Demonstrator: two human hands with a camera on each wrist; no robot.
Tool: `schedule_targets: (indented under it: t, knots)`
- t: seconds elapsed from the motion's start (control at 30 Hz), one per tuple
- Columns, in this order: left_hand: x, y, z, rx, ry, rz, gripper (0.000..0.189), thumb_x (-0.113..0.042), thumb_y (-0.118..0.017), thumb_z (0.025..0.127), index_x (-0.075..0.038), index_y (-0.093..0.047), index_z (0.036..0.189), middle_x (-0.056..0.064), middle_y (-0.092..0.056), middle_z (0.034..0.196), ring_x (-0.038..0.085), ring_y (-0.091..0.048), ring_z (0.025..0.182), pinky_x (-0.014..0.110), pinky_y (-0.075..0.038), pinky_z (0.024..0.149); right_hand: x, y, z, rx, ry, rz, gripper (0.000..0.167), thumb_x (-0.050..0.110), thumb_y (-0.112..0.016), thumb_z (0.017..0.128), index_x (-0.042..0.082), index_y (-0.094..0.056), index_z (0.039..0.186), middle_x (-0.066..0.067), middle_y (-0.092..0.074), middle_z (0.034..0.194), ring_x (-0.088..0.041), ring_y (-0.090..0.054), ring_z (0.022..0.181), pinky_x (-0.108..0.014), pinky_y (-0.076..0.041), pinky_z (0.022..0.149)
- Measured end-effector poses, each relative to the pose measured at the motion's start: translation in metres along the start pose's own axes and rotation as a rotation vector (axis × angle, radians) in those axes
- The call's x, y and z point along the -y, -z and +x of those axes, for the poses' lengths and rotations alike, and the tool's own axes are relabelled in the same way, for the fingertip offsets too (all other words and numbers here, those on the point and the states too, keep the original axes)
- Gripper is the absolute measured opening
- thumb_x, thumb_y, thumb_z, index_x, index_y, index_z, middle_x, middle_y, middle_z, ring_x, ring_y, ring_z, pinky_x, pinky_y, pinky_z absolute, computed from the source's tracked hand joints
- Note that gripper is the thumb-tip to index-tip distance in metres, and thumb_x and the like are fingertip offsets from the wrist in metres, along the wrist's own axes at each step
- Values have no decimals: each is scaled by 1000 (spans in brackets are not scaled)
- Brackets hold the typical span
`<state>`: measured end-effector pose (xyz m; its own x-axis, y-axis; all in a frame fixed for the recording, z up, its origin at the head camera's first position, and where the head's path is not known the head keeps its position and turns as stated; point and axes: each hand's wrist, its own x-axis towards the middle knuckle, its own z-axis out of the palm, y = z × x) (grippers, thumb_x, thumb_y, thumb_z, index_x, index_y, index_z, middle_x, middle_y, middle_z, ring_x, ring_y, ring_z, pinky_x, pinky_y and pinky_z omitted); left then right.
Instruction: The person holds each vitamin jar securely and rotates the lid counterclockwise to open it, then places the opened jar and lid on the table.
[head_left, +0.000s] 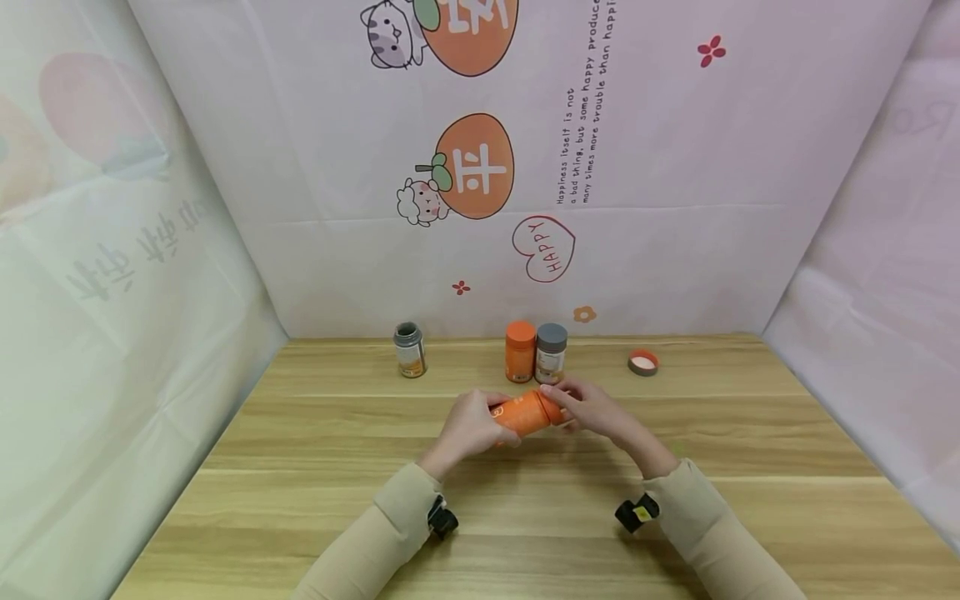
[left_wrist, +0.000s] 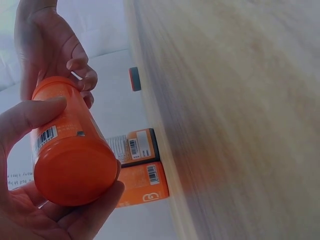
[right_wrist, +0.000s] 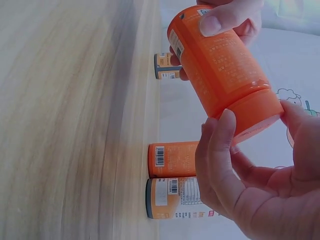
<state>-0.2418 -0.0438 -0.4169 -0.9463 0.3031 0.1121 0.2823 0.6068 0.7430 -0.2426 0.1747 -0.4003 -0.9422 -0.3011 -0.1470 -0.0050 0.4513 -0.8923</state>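
Tilted above the table, an orange plastic bottle (head_left: 519, 414) lies between both hands. My left hand (head_left: 474, 423) grips its body, with the thumb pressed along the printed side and the base facing the left wrist camera. At the other end is the bottle's orange cap (right_wrist: 256, 111), which sits on the neck. My right hand (head_left: 588, 408) holds this cap between thumb and fingers, as the right wrist view shows. Behind the hands stand a second orange bottle (head_left: 520, 354) with its cap on and a grey-capped bottle (head_left: 551, 357), side by side.
An uncapped grey-necked bottle (head_left: 410, 354) stands at the back left of the wooden table (head_left: 337, 442). Toward the back right, a loose grey cap (head_left: 643, 363) with an orange-red inner edge lies on the wood. A printed white cloth (head_left: 660, 250) hangs behind and at both sides.
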Motion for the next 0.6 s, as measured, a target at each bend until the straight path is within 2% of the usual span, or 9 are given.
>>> schedule_targets:
  t: [0.33, 0.6]
  knots:
    - [2, 1, 0, 8, 8, -23, 54, -22, -84, 52, -15, -74, 104, -2, -71, 94, 12, -57, 77, 29, -45, 69, -2, 5, -1, 61, 46, 55, 58, 41, -55, 94, -3, -48, 131, -23, -52, 126, -24, -61, 102, -44, -53, 85]
    - [4, 1, 0, 17, 2, -29, 53, -22, -85, 52, -16, -74, 104, -2, -71, 94, 12, -57, 78, 29, -46, 70, -4, 9, -2, 95, 70, 63, 60, 37, -61, 91, -2, -46, 135, -24, -48, 132, -25, -60, 107, -42, -52, 87]
